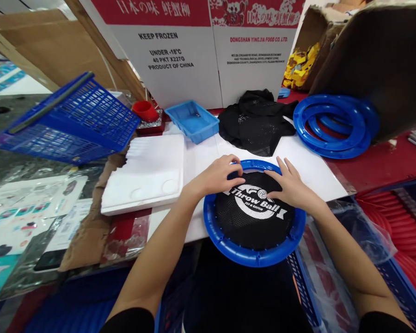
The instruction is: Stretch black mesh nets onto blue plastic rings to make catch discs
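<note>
A blue plastic ring (254,258) with a black mesh disc (242,217) inside it lies at the table's front edge, partly over my lap. White "Throw Ball" lettering is printed on the mesh. Along the top of the ring a thin light gap shows between mesh and rim. My left hand (225,175) curls its fingers over the upper left rim, with the thumb at the mesh. My right hand (288,185) rests at the upper right, fingers spread and thumb over the mesh. Beyond them are a heap of black mesh (254,122) and several stacked blue rings (333,150).
A light blue tray (194,124) and a red cup (145,111) stand behind a white foam slab (149,173). To the left tilts a blue basket (79,120). A large white carton (194,83) closes off the back. Red rings (402,236) fill a crate at right.
</note>
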`<state>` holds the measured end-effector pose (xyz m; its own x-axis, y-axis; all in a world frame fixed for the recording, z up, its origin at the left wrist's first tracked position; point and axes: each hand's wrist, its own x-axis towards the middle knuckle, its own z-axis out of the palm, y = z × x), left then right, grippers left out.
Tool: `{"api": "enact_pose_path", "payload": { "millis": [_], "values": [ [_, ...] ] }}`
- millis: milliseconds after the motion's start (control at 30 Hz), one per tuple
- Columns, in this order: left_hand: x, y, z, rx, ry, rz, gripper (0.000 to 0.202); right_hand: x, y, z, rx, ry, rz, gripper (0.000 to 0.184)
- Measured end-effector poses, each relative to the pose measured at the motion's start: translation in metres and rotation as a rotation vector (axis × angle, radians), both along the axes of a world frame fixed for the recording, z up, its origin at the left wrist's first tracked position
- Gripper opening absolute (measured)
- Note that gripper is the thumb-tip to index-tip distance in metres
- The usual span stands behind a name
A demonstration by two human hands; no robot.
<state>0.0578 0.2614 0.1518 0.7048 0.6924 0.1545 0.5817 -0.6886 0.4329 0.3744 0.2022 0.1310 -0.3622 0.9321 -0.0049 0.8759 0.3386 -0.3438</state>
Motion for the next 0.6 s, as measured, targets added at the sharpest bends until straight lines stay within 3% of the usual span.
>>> {"api": "enact_pose_path", "payload": {
  "millis": [100,167,300,600],
  "values": [
    [0.014,0.000,-0.017,0.047,0.051,0.012,0.031,0.000,0.028,0.009,-0.180,-0.001,0.076,0.077],
    [0.017,0.001,-0.023,0.025,0.059,0.019,0.032,0.000,0.043,0.013,-0.260,0.070,0.144,0.062],
    [0.016,0.003,-0.023,-0.048,0.003,0.067,0.036,-0.005,0.058,0.013,-0.229,0.155,0.185,0.032],
    [0.012,-0.002,-0.029,-0.167,-0.017,0.078,0.041,-0.015,0.063,0.019,-0.223,0.002,0.283,0.037]
  ]
}}
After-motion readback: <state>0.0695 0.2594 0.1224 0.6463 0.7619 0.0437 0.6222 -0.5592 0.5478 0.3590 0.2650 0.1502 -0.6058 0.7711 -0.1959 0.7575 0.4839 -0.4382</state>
